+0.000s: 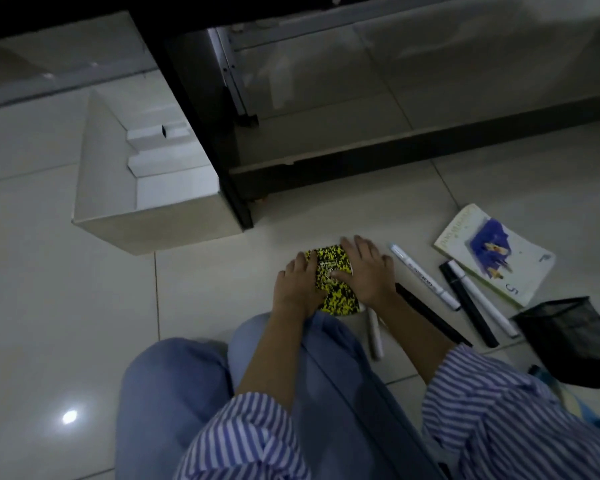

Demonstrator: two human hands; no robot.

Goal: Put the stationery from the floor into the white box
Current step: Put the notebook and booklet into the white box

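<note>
Both hands rest on a yellow-and-black speckled notebook that lies flat on the tiled floor in front of the person's knees. The left hand covers its left edge, fingers laid over the cover; the right hand lies spread across its right side. Whether any finger has got under an edge cannot be told.

The white box stands open on the floor, ahead and to the left, near the notebook but apart from it and partly tucked beside a dark desk leg. Nothing from the floor shows inside it (only folded cardboard flaps).

Still to be collected, to the right: a white marker, a black marker, a second white marker, a long black pen, a grey marker partly under the right forearm, a pale book with a blue picture and a black mesh pen holder.

Judgement: the notebook should be light, thin and somewhat flexible, with a smooth cover that may slide on glossy tile. Lifting one long edge and pinching both sides seems the soundest hold.
</note>
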